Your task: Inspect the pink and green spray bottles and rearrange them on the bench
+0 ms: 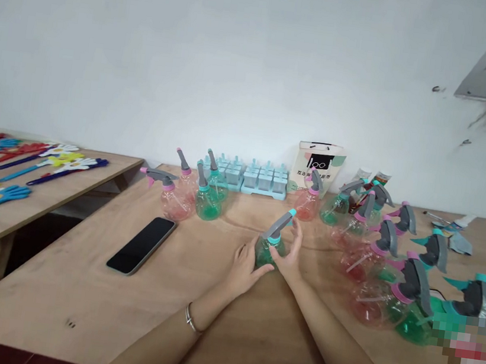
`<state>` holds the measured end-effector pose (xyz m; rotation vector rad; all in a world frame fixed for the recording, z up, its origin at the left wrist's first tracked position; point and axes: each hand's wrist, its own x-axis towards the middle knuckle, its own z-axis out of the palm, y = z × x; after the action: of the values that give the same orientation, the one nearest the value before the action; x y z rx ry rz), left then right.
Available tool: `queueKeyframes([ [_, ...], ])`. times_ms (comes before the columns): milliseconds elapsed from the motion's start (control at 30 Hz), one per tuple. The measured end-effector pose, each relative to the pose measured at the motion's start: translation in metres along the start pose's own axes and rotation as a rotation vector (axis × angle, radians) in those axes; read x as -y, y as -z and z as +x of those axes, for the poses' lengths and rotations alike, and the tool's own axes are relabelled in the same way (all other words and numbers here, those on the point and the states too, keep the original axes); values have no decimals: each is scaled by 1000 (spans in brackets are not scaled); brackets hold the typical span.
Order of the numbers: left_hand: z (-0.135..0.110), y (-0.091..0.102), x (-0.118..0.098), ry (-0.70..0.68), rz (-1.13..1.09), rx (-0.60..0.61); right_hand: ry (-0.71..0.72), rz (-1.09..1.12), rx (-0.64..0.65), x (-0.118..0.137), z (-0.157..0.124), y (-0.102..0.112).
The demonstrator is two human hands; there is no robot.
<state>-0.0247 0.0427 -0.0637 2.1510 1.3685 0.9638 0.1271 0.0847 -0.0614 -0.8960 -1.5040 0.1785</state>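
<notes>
A green spray bottle (264, 255) with a grey and teal trigger head stands at the middle of the wooden table, its nozzle pointing up and to the right. My left hand (243, 267) is wrapped around the bottle's left side, thumb across the front. On the other side my right hand (290, 258) grips it, with the thumb on the body and the fingers raised near the trigger. Pink spray bottle (177, 204) and green spray bottle (208, 202) stand with others at the back left. Several more, including a pink spray bottle (368, 303), crowd the right.
A black phone (141, 246) lies left of my hands. Along the wall stand light blue ice-pop moulds (265, 180) and a printed paper bag (318, 171). Colourful hand-shaped clappers (62, 161) cover the left table. A white tube (463, 222) lies at the far right.
</notes>
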Motion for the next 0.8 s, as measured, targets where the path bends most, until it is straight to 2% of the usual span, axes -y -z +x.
queueKeyframes([
  [133, 2, 5, 4, -42, 73, 67, -10, -104, 15, 9, 15, 9],
  [267, 6, 23, 16, -187, 187, 186, -96, -175, 78, 23, 37, 20],
  [333, 8, 35, 24, -241, 219, 155, -133, -181, 126, 28, 46, 26],
  [400, 12, 49, 35, -200, 215, -33, -168, -167, 162, 29, 51, 31],
  [567, 41, 84, 82, 34, 180, -769, -216, -127, 200, 23, 54, 34],
  [600, 49, 88, 93, 69, 145, -858, -225, -118, 197, 22, 54, 34],
  [667, 65, 94, 112, 142, 78, -885, -263, -95, 191, 22, 55, 34],
  [800, 84, 91, 133, 226, 0, -795, -340, -70, 179, 26, 57, 35],
])
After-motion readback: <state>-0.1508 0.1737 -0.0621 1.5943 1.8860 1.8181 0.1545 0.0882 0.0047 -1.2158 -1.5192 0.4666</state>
